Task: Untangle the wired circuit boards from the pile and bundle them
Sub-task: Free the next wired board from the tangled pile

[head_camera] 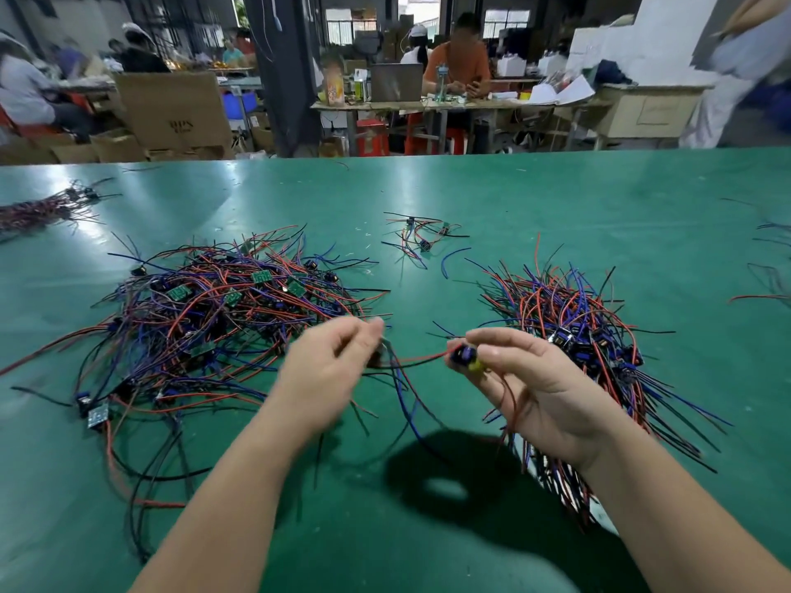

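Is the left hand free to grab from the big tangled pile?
Probably not yet: the left hand pinches wires from the board in the right hand, though the pile lies beside it.

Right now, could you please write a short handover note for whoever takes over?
Hands: the left hand pinches the wires of one board; the right hand pinches that board, both above the table.
Things: tangled pile on the left, aligned bunch on the right, under the right forearm.
Done: many boards seemingly gathered in the bunch.
Left: free this board, add it, work through the pile, bundle.
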`<state>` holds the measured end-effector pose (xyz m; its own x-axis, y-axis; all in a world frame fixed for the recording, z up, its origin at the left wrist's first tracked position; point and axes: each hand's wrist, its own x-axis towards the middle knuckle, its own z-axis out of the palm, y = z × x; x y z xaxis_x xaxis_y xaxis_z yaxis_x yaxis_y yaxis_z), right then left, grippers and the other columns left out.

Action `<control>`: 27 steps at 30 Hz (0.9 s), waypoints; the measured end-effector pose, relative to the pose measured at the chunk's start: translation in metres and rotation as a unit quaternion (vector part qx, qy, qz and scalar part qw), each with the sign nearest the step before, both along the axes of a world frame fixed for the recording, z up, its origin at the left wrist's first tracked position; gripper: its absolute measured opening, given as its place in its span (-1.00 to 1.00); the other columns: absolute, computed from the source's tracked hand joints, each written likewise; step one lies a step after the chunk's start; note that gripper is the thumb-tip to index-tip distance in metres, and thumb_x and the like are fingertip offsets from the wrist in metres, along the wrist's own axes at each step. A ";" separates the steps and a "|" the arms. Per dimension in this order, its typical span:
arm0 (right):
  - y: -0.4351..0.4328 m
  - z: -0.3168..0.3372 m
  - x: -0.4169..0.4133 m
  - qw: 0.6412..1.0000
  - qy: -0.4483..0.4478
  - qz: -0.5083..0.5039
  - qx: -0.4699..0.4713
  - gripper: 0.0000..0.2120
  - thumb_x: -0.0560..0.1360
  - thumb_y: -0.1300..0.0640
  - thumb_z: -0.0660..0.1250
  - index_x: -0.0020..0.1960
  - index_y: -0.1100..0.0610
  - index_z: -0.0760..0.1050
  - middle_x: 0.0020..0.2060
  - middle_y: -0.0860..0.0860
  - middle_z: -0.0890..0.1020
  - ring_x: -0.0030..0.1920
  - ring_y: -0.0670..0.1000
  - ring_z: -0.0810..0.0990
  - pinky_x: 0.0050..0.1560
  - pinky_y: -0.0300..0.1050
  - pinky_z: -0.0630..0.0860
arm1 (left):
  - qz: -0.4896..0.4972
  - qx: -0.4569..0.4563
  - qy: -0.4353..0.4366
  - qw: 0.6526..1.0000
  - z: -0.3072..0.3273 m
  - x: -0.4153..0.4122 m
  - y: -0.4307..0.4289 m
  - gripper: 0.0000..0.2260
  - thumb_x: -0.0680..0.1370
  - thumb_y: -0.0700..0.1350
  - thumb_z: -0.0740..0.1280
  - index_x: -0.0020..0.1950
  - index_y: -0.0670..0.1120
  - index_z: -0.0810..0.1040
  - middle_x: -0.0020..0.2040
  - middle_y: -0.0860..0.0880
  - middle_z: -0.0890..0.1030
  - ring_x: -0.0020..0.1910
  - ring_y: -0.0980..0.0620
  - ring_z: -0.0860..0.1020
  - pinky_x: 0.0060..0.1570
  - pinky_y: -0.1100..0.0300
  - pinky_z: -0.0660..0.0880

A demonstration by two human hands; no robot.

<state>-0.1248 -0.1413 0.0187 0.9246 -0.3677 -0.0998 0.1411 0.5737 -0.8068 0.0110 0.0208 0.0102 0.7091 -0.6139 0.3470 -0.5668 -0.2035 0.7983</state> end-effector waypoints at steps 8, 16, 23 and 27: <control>-0.011 0.010 0.002 0.980 -0.019 -0.134 0.144 -0.85 0.29 0.20 0.38 -0.40 0.24 0.64 -0.29 0.14 0.68 -0.19 0.11 0.71 -0.36 -0.33 0.58 | 0.311 -0.047 -0.073 0.946 -0.006 0.022 0.008 -0.74 0.55 -0.08 0.31 0.23 -0.06 0.47 0.19 -0.07 0.46 0.21 -0.07 0.41 0.22 0.06 0.29; -0.010 0.001 0.005 0.971 -0.019 -0.147 0.186 -0.86 0.34 0.20 0.36 -0.32 0.28 0.55 -0.29 0.16 0.65 -0.18 0.09 0.71 -0.33 -0.29 0.60 | 0.154 -0.205 -0.047 0.965 -0.003 -0.011 -0.005 -0.94 0.43 -0.08 0.34 -0.23 0.00 0.49 -0.33 0.09 0.54 -0.33 0.14 0.48 -0.28 0.29 0.41; 0.010 -0.009 0.011 0.995 0.035 -0.077 0.047 -0.94 0.26 0.18 0.41 -0.32 0.18 0.59 -0.32 0.14 0.67 -0.39 0.05 0.66 -0.42 -0.22 0.59 | -0.093 -0.114 0.148 0.978 -0.016 -0.048 -0.030 -0.86 0.48 0.03 0.37 -0.14 0.03 0.69 -0.21 0.11 0.70 -0.22 0.17 0.64 -0.13 0.27 0.56; 0.013 -0.011 0.011 0.995 0.068 -0.071 0.020 -0.86 0.22 0.21 0.43 -0.25 0.19 0.52 -0.38 0.09 0.63 -0.47 -0.02 0.59 -0.45 -0.25 0.56 | -0.079 -0.160 0.232 0.956 -0.014 -0.047 -0.030 -0.80 0.42 0.01 0.35 -0.20 -0.07 0.69 -0.27 -0.01 0.71 -0.28 0.12 0.65 -0.29 0.37 0.49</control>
